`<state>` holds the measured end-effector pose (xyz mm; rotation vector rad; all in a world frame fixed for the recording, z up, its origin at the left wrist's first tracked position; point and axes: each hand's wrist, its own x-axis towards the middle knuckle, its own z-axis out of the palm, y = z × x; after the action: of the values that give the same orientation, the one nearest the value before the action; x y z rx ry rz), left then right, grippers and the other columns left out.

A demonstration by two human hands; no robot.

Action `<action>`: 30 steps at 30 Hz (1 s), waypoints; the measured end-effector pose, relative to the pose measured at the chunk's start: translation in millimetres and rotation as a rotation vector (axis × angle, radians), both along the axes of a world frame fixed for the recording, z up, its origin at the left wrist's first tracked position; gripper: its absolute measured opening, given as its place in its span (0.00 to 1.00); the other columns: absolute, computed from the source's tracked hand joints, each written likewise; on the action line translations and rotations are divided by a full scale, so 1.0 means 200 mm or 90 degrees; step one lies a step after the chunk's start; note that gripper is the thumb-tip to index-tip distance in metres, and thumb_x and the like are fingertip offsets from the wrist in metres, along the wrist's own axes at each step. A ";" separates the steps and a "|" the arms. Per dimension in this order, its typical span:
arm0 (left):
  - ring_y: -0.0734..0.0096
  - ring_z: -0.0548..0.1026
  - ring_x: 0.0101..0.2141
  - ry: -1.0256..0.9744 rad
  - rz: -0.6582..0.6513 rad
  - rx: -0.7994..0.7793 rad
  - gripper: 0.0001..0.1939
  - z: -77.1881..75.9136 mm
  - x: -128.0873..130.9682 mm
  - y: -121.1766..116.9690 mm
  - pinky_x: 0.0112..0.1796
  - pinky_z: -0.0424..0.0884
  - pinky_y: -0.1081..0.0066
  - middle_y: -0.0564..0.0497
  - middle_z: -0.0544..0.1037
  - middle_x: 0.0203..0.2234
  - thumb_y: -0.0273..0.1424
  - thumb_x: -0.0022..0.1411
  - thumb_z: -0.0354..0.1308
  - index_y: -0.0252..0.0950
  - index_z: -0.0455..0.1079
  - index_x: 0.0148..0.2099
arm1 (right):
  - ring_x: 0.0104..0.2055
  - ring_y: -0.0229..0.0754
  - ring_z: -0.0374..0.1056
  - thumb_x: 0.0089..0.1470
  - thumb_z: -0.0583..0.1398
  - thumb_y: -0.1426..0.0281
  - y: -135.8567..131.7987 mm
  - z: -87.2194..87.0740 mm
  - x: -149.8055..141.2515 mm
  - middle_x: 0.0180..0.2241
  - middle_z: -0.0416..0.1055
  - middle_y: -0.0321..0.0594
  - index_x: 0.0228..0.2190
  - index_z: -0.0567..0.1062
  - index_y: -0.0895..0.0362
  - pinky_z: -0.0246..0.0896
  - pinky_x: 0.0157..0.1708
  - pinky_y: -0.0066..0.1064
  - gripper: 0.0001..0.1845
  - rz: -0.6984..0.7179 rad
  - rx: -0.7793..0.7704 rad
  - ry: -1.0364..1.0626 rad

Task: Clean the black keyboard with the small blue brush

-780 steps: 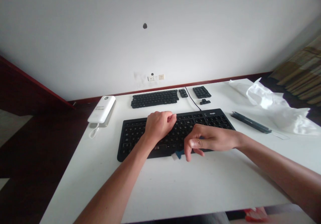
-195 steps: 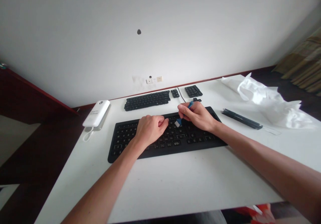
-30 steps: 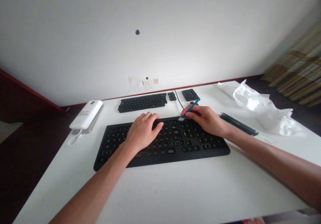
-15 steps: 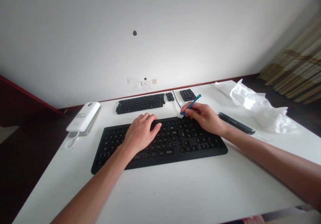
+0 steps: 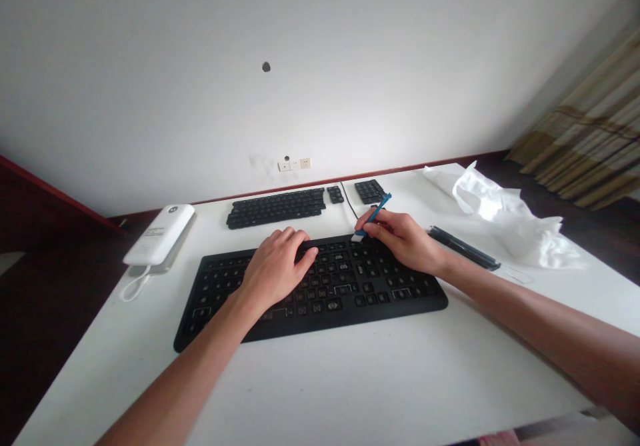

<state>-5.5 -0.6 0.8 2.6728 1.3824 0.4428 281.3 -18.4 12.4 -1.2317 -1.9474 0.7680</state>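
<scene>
The blue brush (image 5: 381, 205) is being pinched in the closed right grip (image 5: 409, 241); beneath, the keyboard (image 5: 345, 315) is being touched by the open, empty left grip (image 5: 274, 267). Keyboard slippage is being risked by uneven brushing force.

Left hand's (image 5: 277, 267) fingers are covering part of the black keyboard (image 5: 320, 323) beneath them! Beyond the right hand's (image 5: 405, 238) fingers, the curtain (image 5: 590, 129) runs off-frame; left of the left fingers, the power bank's (image 5: 161, 234) print is unreadably small.
</scene>
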 end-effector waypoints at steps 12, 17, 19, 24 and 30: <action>0.57 0.75 0.47 -0.018 -0.006 -0.004 0.12 0.00 0.00 0.00 0.49 0.71 0.57 0.48 0.77 0.44 0.40 0.76 0.51 0.40 0.71 0.49 | 0.41 0.46 0.71 0.70 0.55 0.58 0.01 0.00 0.00 0.39 0.77 0.38 0.41 0.77 0.53 0.64 0.45 0.37 0.15 -0.005 -0.006 -0.030; 0.56 0.75 0.47 -0.015 -0.006 -0.006 0.12 0.00 0.00 0.00 0.49 0.71 0.57 0.48 0.77 0.44 0.40 0.77 0.51 0.39 0.71 0.49 | 0.42 0.46 0.70 0.70 0.55 0.56 0.03 -0.01 0.01 0.39 0.77 0.38 0.42 0.77 0.53 0.63 0.44 0.37 0.16 -0.016 -0.014 0.019; 0.56 0.75 0.47 -0.015 -0.007 -0.005 0.13 0.00 0.00 0.00 0.49 0.72 0.57 0.48 0.77 0.44 0.40 0.77 0.51 0.39 0.71 0.49 | 0.42 0.46 0.70 0.70 0.55 0.57 0.03 -0.02 0.02 0.39 0.76 0.38 0.41 0.77 0.53 0.63 0.45 0.37 0.15 -0.001 -0.015 0.004; 0.56 0.75 0.47 -0.007 -0.004 -0.001 0.13 0.00 0.00 0.00 0.49 0.72 0.56 0.48 0.77 0.43 0.41 0.77 0.51 0.39 0.71 0.50 | 0.43 0.47 0.70 0.69 0.56 0.56 0.02 -0.02 0.02 0.40 0.77 0.39 0.41 0.77 0.53 0.63 0.45 0.38 0.16 0.014 -0.024 0.032; 0.56 0.75 0.47 -0.007 -0.006 -0.002 0.13 0.00 0.00 0.00 0.50 0.72 0.56 0.48 0.77 0.44 0.41 0.77 0.51 0.39 0.71 0.50 | 0.44 0.47 0.71 0.69 0.56 0.56 0.02 -0.01 0.01 0.40 0.77 0.39 0.41 0.78 0.53 0.63 0.47 0.39 0.16 0.042 -0.028 0.002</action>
<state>-5.5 -1.4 1.8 2.6693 1.3662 0.4524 284.0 -15.0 10.3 -1.1956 -1.9873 0.8497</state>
